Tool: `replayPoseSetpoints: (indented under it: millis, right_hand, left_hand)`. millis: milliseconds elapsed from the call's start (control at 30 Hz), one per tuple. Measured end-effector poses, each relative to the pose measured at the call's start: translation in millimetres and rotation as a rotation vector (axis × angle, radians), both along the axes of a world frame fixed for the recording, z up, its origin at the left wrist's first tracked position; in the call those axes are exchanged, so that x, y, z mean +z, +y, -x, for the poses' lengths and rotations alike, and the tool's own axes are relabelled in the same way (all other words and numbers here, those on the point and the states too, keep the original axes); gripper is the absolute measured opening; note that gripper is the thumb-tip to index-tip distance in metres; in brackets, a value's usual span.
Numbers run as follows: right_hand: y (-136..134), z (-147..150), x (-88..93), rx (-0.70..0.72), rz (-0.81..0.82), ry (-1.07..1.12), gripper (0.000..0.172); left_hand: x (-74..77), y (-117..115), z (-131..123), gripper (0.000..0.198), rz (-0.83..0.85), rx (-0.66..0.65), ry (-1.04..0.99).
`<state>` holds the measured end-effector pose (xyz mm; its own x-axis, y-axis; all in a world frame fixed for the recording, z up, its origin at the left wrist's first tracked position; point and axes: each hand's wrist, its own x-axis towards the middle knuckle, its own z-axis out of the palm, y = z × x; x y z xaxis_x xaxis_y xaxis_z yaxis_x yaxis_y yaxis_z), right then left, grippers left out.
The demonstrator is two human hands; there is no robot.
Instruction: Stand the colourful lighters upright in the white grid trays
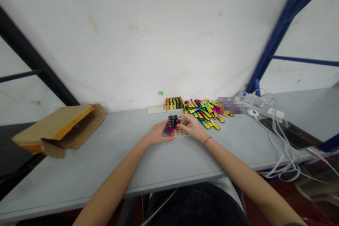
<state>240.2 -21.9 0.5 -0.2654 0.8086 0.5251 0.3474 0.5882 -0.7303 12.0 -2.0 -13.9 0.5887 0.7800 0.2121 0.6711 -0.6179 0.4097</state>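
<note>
My left hand (159,133) curves round the left side of a small white tray (182,133) with holes, its thumb along the front edge. Upright in the tray's left part stand several lighters (172,130) with dark tops, one of them purple and pink at the front. Over the tray, the bent fingers of my right hand (192,126) pinch a red lighter (178,123) near the standing ones. Part of the tray is hidden under that hand. Behind it lies a loose pile of shiny coloured lighters (205,111) with gold ends.
A second white tray (156,109), holding rows of yellow, green and dark lighters (174,103), sits against the wall. At left lies an open cardboard box (58,127). A power strip (261,104), white cables (280,148) and a dark phone (288,134) occupy the right side.
</note>
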Motion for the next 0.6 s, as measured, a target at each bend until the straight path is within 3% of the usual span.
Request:
replayPoseSetpoints:
  millis: [133,267,433,533,600]
  right_hand:
    - [-2,3,2.0,-0.028,-0.150,-0.057,0.024]
    - [4,-6,6.5,-0.157,-0.211,-0.081,0.024]
    - [29,-57,4.1,-0.612,-0.152,-0.118,0.030]
    - [40,-96,-4.1,-0.937,-0.001,-0.256,0.034]
    - [44,-114,-10.9,-1.038,0.134,-0.330,0.035]
  left_hand:
    - [1.2,-1,0,0.081,-0.002,0.005,-0.006]
    - [2.1,-2,0,0.080,-0.003,0.018,0.012]
    - [4.1,-2,-1,0.080,0.001,0.013,0.023]
    - [5.2,-1,-1,0.078,0.005,-0.005,0.024]
    - [5.4,-1,0,0.078,0.008,-0.007,0.031]
